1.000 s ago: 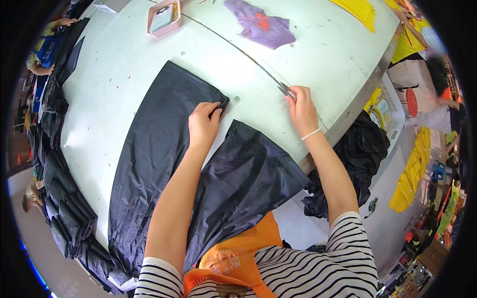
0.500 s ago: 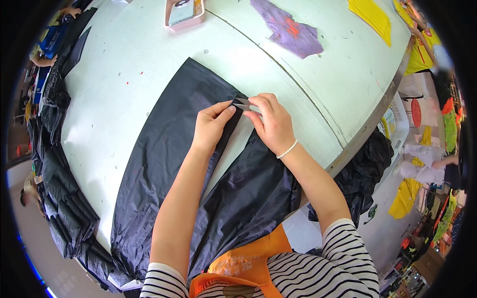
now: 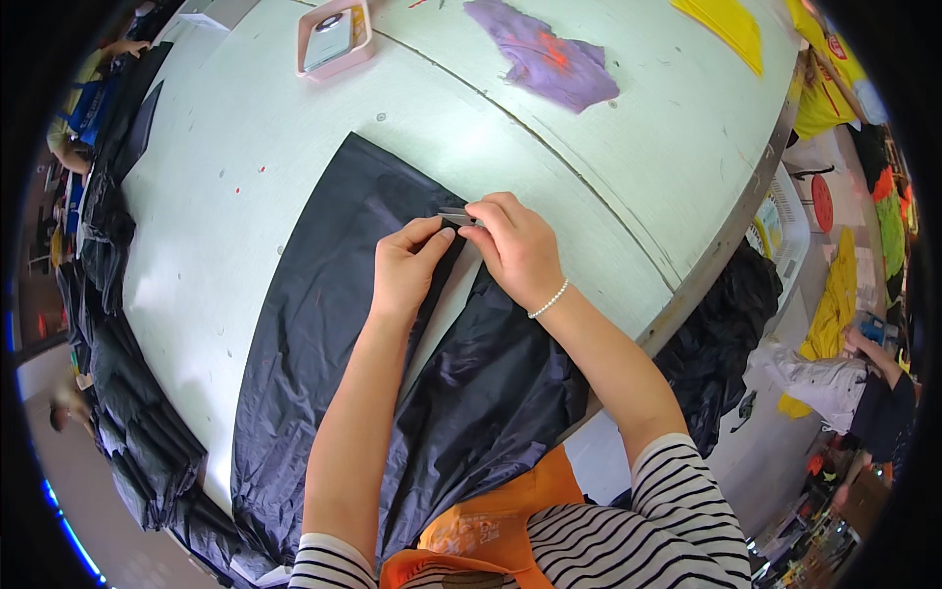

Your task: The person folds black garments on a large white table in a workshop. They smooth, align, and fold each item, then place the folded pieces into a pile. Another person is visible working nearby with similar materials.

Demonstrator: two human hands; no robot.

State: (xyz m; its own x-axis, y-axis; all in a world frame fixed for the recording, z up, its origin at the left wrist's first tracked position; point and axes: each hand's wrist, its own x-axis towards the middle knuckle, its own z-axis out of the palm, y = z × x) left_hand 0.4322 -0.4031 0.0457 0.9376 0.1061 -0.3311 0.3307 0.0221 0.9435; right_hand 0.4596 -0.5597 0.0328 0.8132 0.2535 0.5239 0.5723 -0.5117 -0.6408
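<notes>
A pair of black trousers [image 3: 314,285] in thin, shiny fabric lies on the pale table, its two legs spread apart. My left hand [image 3: 404,263] is closed, thumb and forefinger pinching the edge at the end of one leg. In my right hand [image 3: 512,247], which wears a white bead bracelet [image 3: 549,298], is a small pair of metal thread snips [image 3: 457,217]. Their blades point left and meet the fabric edge close to my left fingertips. The handles are mostly hidden by my right fingers.
A pink tray [image 3: 337,63] holding a phone stands at the far edge beside a purple cloth [image 3: 549,57] and yellow fabric [image 3: 724,29]. Black garments [image 3: 147,432] line the left edge; a dark bundle [image 3: 721,324] hangs at right near a white basket [image 3: 780,226]. Other people work on both sides.
Both hands have shifted slightly left and down relative to the view. The snips' blades, spread before, now look closer together at the fabric edge. The tray and purple cloth appear further left.
</notes>
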